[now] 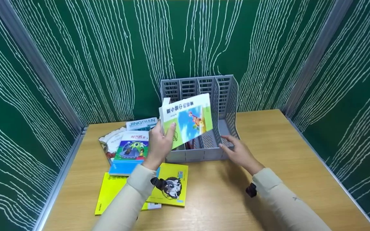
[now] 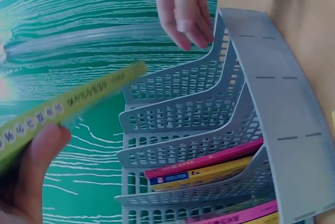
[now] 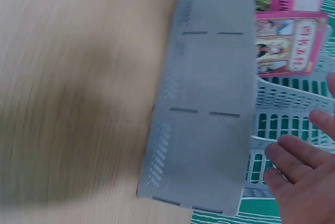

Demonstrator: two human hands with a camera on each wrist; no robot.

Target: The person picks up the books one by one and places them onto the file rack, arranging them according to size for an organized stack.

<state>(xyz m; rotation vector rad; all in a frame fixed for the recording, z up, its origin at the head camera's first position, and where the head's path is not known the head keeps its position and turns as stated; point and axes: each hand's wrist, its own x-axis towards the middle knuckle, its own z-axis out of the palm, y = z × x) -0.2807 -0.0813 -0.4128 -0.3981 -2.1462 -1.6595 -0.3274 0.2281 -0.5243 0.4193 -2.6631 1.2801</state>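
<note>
My left hand grips a book by its left edge, thumb on the cover. The cover is white and green with a blue picture, tilted over the grey file organizer. In the left wrist view the book's yellow-green spine shows above the thumb. My right hand is at the organizer's front right corner, fingers extended and holding nothing. Pink and yellow books stand in two of the organizer's slots, such as a pink book in the right wrist view; in the head view the held book mostly hides them.
Left of the organizer lie a blue-and-green book, a book lettered JINGDIAN and a pale book. Nearer the front are a yellow book with a black-and-white picture and another yellow book. Green walls enclose the wooden table.
</note>
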